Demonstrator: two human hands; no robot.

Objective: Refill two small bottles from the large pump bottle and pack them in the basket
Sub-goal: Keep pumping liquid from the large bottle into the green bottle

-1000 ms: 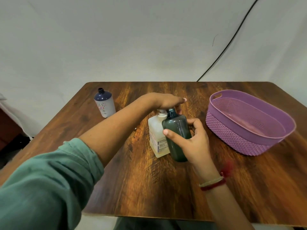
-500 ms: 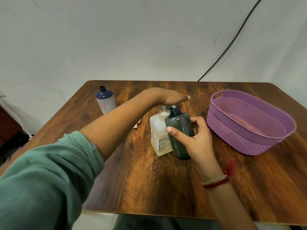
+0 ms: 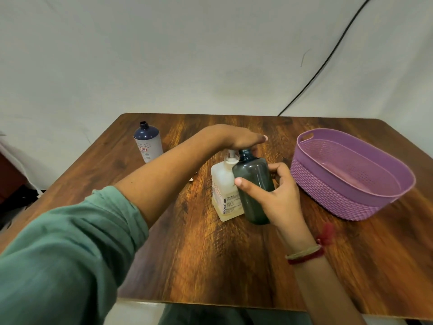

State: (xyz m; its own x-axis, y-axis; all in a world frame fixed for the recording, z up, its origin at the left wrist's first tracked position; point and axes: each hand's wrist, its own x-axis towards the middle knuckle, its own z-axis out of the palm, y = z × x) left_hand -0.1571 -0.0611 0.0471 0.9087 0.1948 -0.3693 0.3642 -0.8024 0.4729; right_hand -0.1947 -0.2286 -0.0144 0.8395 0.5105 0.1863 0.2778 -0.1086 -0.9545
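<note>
the left hand (image 3: 236, 139) lies flat on top of the pump bottle (image 3: 223, 193), fingers straight, holding nothing. the right hand (image 3: 278, 198) grips the dark bottle (image 3: 254, 181), its neck by the pump head, mid-worktop (image 3: 210, 266) near the basket (image 3: 328, 193). if the neck drifts aside, a press could spill liquid.

Small bottles: two. Dark green bottle (image 3: 254, 184) near tabletop middle, blue-shouldered white bottle (image 3: 148, 146) toward far left corner.
Pump bottle (image 3: 225, 191): one, just beside dark green bottle.
Basket (image 3: 328, 198): one, purple, by right edge.
Hands: two, left hand (image 3: 236, 139) and right hand (image 3: 281, 198).
Table (image 3: 210, 266): one.
Black cable (image 3: 316, 73): one, on wall.
</note>
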